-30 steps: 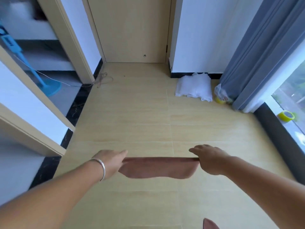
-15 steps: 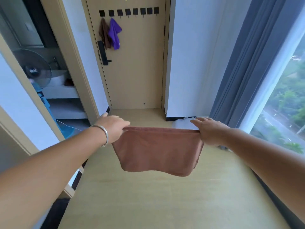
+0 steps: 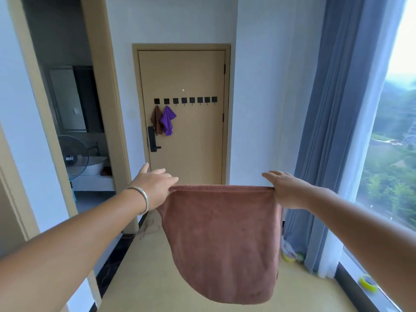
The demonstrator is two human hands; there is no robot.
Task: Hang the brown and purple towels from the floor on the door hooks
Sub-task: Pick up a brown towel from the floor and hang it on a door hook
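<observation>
Holding a brown towel stretched by its top corners, the person faces the door from well back in the head view. The left hand pinches the left corner and the right hand pinches the right, so the cloth hangs free above the floor. On the door a row of black hooks carries a small brown towel and a purple towel on the two leftmost hooks; the others look bare. This reads as the carry step. Next likely comes walking up, bunching the top edge, and catching it over a free hook.
</observation>
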